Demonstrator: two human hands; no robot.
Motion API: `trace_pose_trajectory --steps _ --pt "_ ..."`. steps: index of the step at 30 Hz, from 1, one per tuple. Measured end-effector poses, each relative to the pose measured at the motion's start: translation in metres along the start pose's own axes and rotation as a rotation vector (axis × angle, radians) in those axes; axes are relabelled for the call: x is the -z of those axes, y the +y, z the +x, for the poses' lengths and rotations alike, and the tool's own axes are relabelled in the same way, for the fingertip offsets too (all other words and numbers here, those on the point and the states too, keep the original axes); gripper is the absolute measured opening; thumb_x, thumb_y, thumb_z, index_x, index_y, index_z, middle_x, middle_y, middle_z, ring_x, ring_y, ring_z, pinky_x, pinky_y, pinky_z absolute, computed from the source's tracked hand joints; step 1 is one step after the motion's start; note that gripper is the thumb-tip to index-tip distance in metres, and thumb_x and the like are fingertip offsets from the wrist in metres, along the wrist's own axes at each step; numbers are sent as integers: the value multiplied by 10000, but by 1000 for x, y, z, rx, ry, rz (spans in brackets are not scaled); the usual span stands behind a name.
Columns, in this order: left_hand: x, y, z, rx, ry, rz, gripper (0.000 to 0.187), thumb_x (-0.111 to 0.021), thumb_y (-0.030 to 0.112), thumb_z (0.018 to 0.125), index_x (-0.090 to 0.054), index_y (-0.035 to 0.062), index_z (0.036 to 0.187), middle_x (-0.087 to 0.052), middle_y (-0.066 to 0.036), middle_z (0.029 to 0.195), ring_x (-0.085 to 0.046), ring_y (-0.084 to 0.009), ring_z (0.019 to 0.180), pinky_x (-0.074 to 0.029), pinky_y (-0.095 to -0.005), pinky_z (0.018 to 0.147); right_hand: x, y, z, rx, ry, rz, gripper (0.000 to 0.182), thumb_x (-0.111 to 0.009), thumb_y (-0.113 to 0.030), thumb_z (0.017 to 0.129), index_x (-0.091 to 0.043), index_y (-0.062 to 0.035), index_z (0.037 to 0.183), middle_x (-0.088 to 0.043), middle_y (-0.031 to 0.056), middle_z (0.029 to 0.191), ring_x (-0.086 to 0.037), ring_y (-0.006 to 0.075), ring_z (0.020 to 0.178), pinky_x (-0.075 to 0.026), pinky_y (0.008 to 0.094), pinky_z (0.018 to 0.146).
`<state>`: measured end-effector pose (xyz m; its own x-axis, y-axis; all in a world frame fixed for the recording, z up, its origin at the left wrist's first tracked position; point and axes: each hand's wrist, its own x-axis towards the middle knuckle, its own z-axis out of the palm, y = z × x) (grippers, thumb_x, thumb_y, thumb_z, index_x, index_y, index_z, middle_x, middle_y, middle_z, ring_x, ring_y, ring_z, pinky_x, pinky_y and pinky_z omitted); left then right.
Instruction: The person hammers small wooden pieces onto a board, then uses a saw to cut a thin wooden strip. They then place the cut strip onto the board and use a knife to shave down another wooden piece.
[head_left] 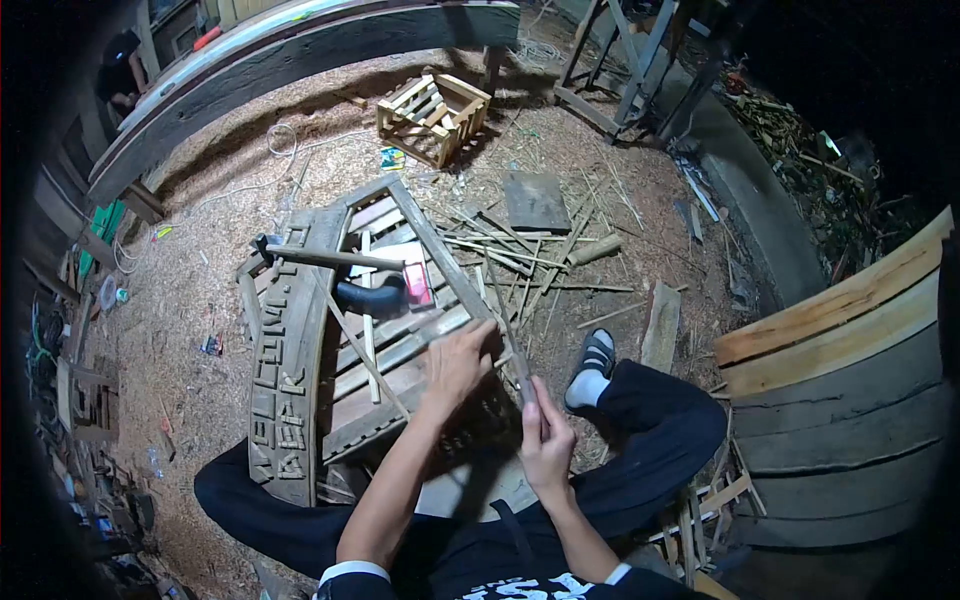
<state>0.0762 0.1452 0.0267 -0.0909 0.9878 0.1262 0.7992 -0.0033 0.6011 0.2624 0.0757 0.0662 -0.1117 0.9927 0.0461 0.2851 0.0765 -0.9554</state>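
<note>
My right hand (548, 440) is closed around the lower end of a narrow wooden strip (520, 372), which slants up and away from me. My left hand (460, 362) is curled with bent fingers beside that strip, over the edge of a slatted wooden frame (440, 255). Whatever sits in its fingers is too blurred to name. A hammer (335, 257) lies across the frame, its head toward the left. Close to it are a black curved object (370, 297) and a pink packet (416, 284). Along the frame's left side runs a board with raised letters (290, 390).
A slatted wooden crate (436, 118) stands ahead on the shaving-covered ground. Thin sticks and a flat square board (536, 201) lie right of the frame. A large plank panel (840, 400) leans at the right. A long bench (310, 62) crosses the back, with another person (122, 72) beyond.
</note>
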Motion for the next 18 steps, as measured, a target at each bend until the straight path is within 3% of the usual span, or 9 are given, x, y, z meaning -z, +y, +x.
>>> trace_pose_trajectory --steps 2,3,7,13,18 --pt "-7 -3 -5 -37 98 -53 500 -718 88 768 -639 120 1261 -715 -121 1104 -704 -394 950 -575 -483 800 12 -6 -13 -37 12 41 437 -559 -162 1073 -582 112 1412 -660 279 1380 -663 322 1277 -517 378 1047" --pt "-6 -4 1 -46 108 -51 500 -718 88 768 -639 120 1261 -715 -121 1104 -704 -394 950 -575 -483 800 16 -5 -15 135 30 -5 446 -560 -177 1078 -576 111 1418 -656 280 1385 -651 320 1295 -511 372 1055" --pt "-10 -2 -3 -36 84 -55 490 -713 65 759 -651 117 1242 -721 -120 1111 -706 -395 939 -576 -482 797 2 0 -5 -23 -4 -91 443 -551 -175 1081 -578 114 1415 -651 273 1398 -639 321 1312 -497 380 1078" --pt "-14 -6 -2 -84 160 -54 495 -696 72 762 -641 134 1250 -710 -122 1055 -701 -400 917 -579 -474 782 6 4 -11 39 31 1 434 -554 -182 1078 -592 82 1420 -655 268 1395 -645 314 1303 -496 384 1078" --pt "-12 -7 -6 -48 45 -13 493 -720 122 786 -639 153 1271 -707 -102 1090 -711 -370 930 -576 -485 783 15 2 -19 14 13 -19 431 -545 -186 1086 -592 83 1419 -642 264 1416 -624 311 1330 -486 384 1091"
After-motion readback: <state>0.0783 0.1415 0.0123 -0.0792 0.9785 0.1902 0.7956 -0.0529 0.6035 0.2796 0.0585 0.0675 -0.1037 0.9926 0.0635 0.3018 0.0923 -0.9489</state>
